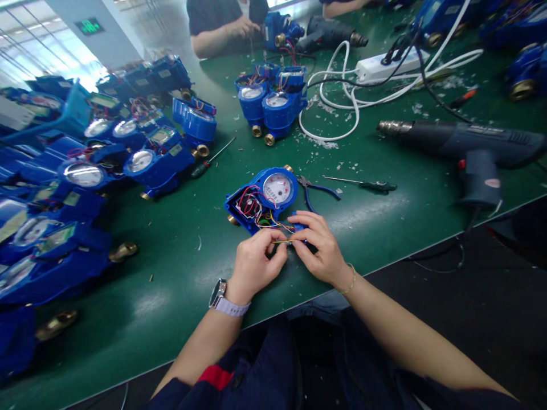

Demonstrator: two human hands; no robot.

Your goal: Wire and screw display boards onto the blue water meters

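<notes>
A blue water meter [278, 188] lies on the green table in front of me, its wiring box open and red, white and yellow wires spilling out. Just below it, my left hand [260, 259] pinches a thin yellow wire [282, 242] between thumb and forefinger. From the other side my right hand [318, 247] is closed on the same wire, fingertips close to the left ones. A small blue part [298, 226] shows partly behind the right fingers. Blue-handled pliers [318, 188] lie beyond the right hand, touching or close to the meter.
Many blue meters [158, 159] crowd the left side. Two more [277, 108] stand ahead. Screwdrivers [376, 185] lie right and left. At right rests a heat gun [470, 142], near a white power strip [391, 65] with looped cables. Across the table is a co-worker's hand [243, 27].
</notes>
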